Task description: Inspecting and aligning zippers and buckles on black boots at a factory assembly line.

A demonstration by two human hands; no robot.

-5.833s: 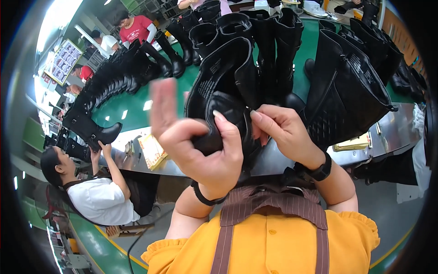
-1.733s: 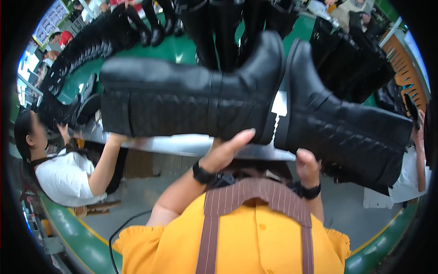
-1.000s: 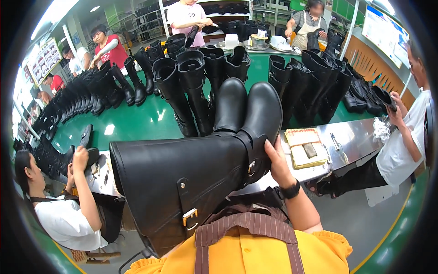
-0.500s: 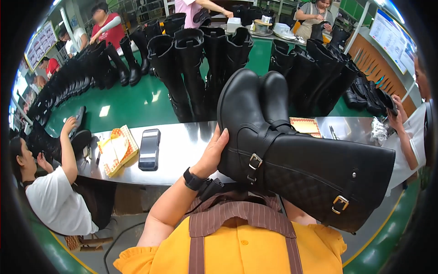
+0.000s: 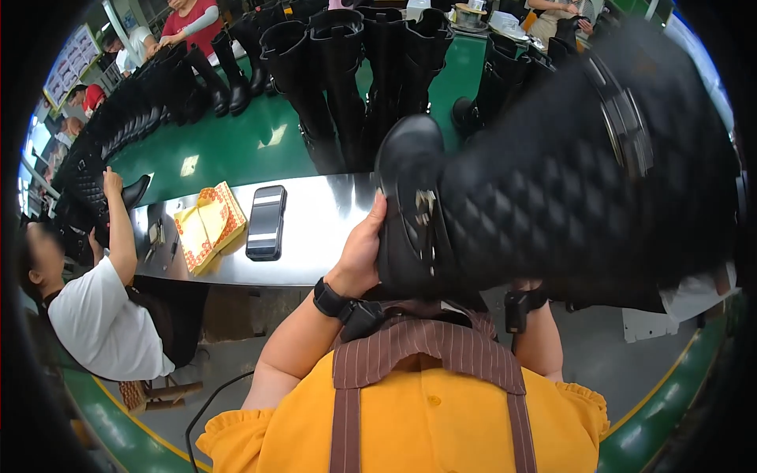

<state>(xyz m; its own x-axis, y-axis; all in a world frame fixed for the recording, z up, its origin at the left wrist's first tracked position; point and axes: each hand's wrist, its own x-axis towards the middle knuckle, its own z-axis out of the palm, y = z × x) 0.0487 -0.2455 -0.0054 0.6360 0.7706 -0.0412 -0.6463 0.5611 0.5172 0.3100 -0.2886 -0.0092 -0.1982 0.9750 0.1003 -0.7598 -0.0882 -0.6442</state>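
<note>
A tall black boot (image 5: 544,189) with a quilted shaft and buckled straps is held up before me. Its toe points away and the wide shaft top extends to the right, blurred. My left hand (image 5: 361,251) is closed round the foot end, thumb along its side. Under the shaft, my right hand (image 5: 527,285) is mostly covered by the boot, fingers hidden. White paper (image 5: 700,296) shows by the shaft opening. Part of another dark piece shows beneath the shaft; I cannot tell whether it is the second boot.
A metal-topped bench edge (image 5: 315,229) holds a phone (image 5: 266,222) and yellow patterned papers (image 5: 209,225). Beyond, several black boots (image 5: 335,79) stand on the green table (image 5: 236,150). At left a person in white (image 5: 106,327) handles a boot; other people work farther back.
The boot has rolled so its quilted side faces me, and its shaft has risen, coming nearer. The second toe is no longer visible. My right wrist has come into view.
</note>
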